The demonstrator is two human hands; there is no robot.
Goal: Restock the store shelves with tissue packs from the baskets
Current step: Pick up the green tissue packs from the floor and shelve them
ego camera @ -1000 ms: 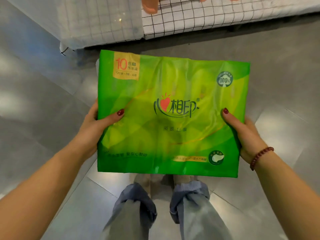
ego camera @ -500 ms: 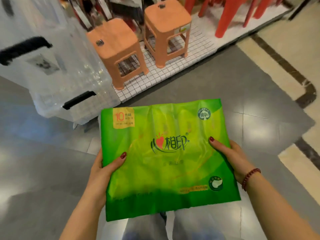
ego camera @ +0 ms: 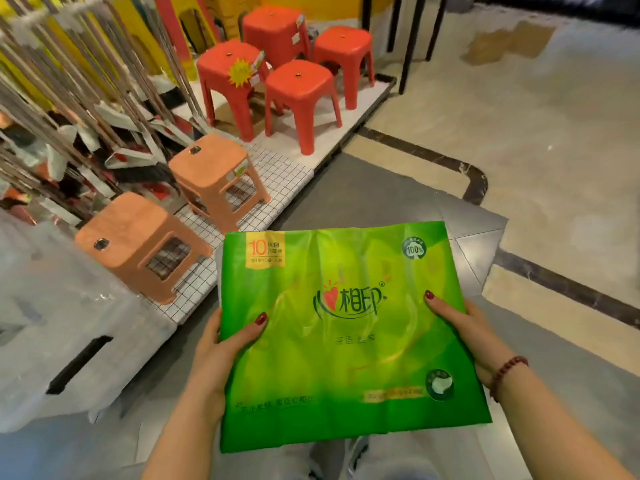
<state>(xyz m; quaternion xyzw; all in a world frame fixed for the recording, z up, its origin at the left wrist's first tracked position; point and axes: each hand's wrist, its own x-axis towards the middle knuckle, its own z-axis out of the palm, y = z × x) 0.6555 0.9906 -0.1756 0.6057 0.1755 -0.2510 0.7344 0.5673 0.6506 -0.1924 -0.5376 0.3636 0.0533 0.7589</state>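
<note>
A large green tissue pack [ego camera: 346, 327] with a yellow label in its top left corner lies flat in front of me, held over the grey floor. My left hand [ego camera: 221, 355] grips its left edge, thumb on top and fingers underneath. My right hand [ego camera: 464, 327] grips the right edge the same way, with a bead bracelet on the wrist. No shelf for tissues and no basket is in view.
To the left, a low white grid platform [ego camera: 277, 188] carries two orange stools [ego camera: 214, 171] and several red stools [ego camera: 298, 98]. Mops and brooms [ego camera: 69, 98] lean behind them. Clear plastic bins [ego camera: 62, 334] stand at the near left. Beige floor [ego camera: 519, 133] lies ahead right.
The view has lifted and turned from the floor at my feet to the aisle ahead; stools and mops have come into sight. Both hands keep the same hold on the pack.
</note>
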